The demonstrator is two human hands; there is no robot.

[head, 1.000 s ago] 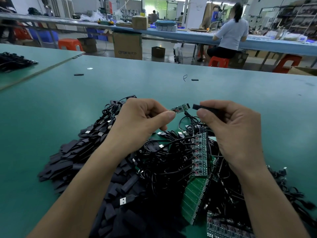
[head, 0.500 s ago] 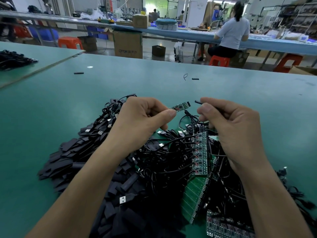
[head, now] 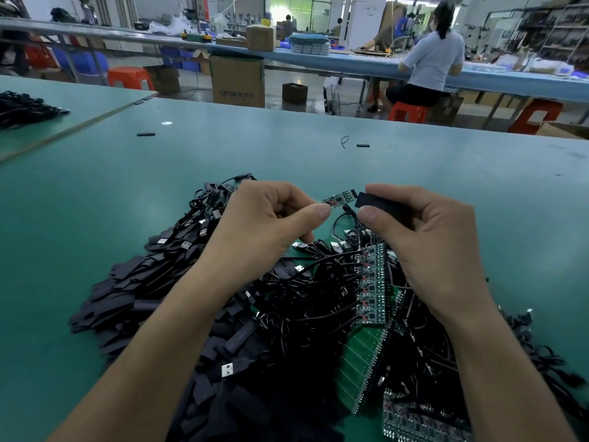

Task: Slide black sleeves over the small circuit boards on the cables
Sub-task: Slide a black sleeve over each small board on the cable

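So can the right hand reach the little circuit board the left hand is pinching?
Probably yes: the right hand holds a black sleeve just beside the circuit board, nothing between them.

Matt black sleeve [head: 381, 204], matt green table [head: 414, 173], shiny metal plugs [head: 227, 369], cardboard box [head: 237, 81].

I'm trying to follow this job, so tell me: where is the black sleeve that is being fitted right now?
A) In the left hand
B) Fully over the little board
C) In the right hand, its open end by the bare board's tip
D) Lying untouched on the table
C: the right hand holds the black sleeve with its open end next to the tip of the small circuit board, which the left hand pinches and which shows bare green.
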